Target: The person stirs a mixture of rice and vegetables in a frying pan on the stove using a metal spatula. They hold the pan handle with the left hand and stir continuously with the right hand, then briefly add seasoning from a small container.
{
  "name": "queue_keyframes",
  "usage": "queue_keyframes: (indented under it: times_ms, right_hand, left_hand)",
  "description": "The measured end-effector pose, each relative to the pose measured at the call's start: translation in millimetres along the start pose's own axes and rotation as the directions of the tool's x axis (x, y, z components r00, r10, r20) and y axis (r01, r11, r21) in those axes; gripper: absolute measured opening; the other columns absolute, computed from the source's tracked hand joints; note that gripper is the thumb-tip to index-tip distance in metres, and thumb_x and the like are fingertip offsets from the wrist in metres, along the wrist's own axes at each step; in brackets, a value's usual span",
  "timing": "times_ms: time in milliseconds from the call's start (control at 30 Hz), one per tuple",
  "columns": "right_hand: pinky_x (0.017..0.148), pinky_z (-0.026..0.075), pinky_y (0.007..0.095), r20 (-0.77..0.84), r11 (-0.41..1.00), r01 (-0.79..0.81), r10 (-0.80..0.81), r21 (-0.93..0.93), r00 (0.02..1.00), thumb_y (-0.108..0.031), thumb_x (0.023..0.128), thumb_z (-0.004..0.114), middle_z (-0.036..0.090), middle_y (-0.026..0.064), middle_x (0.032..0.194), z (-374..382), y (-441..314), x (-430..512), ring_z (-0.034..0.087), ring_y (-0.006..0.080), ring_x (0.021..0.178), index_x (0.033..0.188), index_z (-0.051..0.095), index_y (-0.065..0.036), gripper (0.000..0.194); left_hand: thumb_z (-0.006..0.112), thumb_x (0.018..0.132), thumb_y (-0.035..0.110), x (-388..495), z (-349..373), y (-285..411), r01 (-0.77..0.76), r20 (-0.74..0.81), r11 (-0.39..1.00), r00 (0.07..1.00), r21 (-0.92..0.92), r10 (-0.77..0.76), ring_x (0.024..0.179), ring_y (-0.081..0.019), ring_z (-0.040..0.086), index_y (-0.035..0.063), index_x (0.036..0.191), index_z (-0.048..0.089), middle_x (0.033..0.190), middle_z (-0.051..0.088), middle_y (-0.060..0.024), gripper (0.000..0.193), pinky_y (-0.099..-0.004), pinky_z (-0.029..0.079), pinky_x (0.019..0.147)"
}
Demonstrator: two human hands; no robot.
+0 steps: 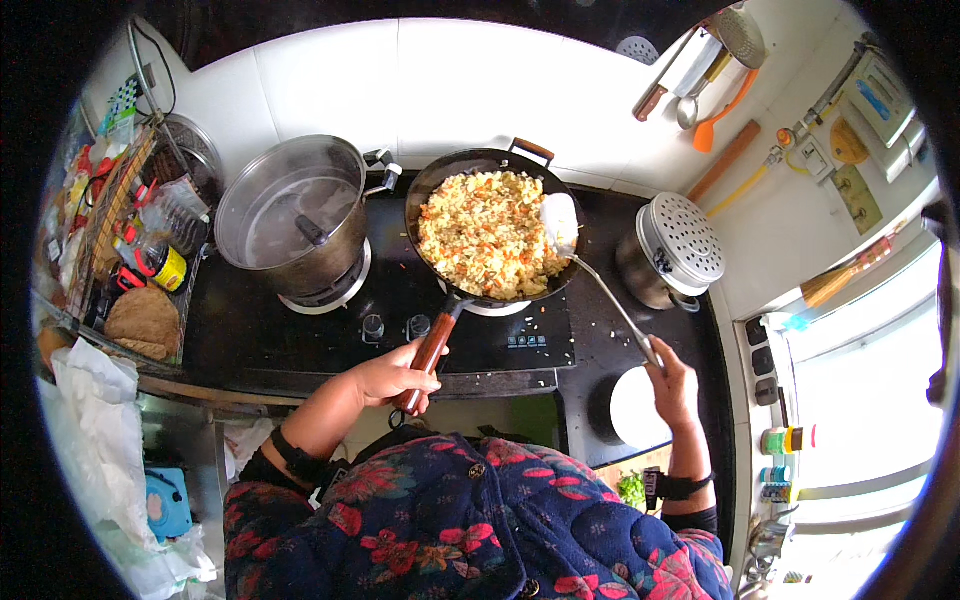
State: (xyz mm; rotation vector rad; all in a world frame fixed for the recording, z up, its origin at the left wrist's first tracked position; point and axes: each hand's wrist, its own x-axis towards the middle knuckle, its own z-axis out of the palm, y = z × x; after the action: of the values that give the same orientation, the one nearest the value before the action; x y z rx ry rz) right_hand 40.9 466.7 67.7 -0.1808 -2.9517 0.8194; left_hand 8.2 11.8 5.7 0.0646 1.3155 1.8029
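Observation:
A black frying pan (416, 225) on the gas stove holds fried rice (487, 229) with bits of orange and green. My left hand (397, 377) grips the pan's wooden handle (431, 352). In my right hand (673, 386) is the metal handle of a spatula (560, 221), whose pale blade rests at the right side of the pan, against the rice. Scattered grains lie on the black stovetop (480, 352) below the pan.
A large steel pot (322, 262) with cloudy liquid stands on the left burner. A smaller pot with a perforated steamer top (682, 232) stands at right. A white plate (637, 409) lies beside my right hand. Bottles (161, 262) crowd a rack at far left.

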Motion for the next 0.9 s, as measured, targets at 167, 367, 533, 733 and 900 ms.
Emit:
queue_keyframes:
  times_ms: [167, 367, 533, 733, 900]
  right_hand:
    - [0.061, 0.053, 0.0405, 0.003, 0.904, 0.29, -0.305, -0.315, 0.952, -0.013, 0.088, 0.061, 0.067, 0.0154, 0.083, -33, -26, -5, 0.067, 0.0307, 0.069, 0.13, 0.059, -0.02, 0.042]
    - [0.055, 0.051, 0.0435, 0.204, 0.709, 0.345, -0.279, -0.615, 0.938, -0.023, 0.093, 0.058, 0.061, 0.0119, 0.067, -61, -44, -1, 0.064, 0.0302, 0.061, 0.138, 0.048, -0.031, 0.047]
    - [0.054, 0.051, 0.045, 0.292, 0.643, 0.395, -0.267, -0.655, 0.918, -0.024, 0.093, 0.058, 0.062, 0.0138, 0.065, -86, -49, 1, 0.065, 0.0319, 0.06, 0.14, 0.045, -0.028, 0.049]
    - [0.055, 0.051, 0.0469, 0.318, 0.684, 0.336, -0.159, -0.648, 0.935, -0.022, 0.092, 0.059, 0.065, 0.0164, 0.068, -100, -64, -19, 0.065, 0.035, 0.062, 0.138, 0.047, -0.023, 0.048]
    - [0.059, 0.051, 0.0469, 0.307, 0.678, 0.292, -0.101, -0.675, 0.946, -0.024, 0.093, 0.057, 0.066, 0.0175, 0.073, -100, -76, -29, 0.066, 0.0361, 0.067, 0.139, 0.046, -0.023, 0.048]
  left_hand:
    - [0.064, 0.083, 0.006, 1, 4, 0, 0.004, -0.047, 0.999, 0.999, -0.044, -0.006, 0.059, -0.0213, 0.064, 0.0106, 0.139, 0.029, 0.087, 0.056, -0.01, 0.066, -0.0337, 0.051, 0.048]
    - [0.062, 0.081, 0.003, 1, 12, 0, 0.0, -0.157, 0.998, 0.988, -0.068, -0.011, 0.054, -0.0192, 0.061, 0.0096, 0.135, 0.033, 0.081, 0.056, -0.0095, 0.062, -0.0332, 0.049, 0.044]
    - [0.06, 0.079, 0.002, 2, 15, -4, -0.034, -0.186, 0.995, 0.982, -0.091, 0.016, 0.054, -0.0181, 0.059, 0.0087, 0.135, 0.034, 0.08, 0.054, -0.0094, 0.062, -0.0326, 0.048, 0.044]
    - [0.059, 0.079, 0.0, 4, 15, -3, -0.058, -0.123, 0.996, 0.991, -0.069, 0.05, 0.053, -0.0185, 0.059, 0.0088, 0.135, 0.032, 0.08, 0.055, -0.0097, 0.063, -0.033, 0.047, 0.044]
    - [0.058, 0.079, 0.0, 4, 12, -5, -0.057, -0.085, 0.991, 0.995, -0.12, 0.047, 0.054, -0.0184, 0.059, 0.0097, 0.134, 0.033, 0.082, 0.054, -0.0095, 0.061, -0.035, 0.049, 0.045]
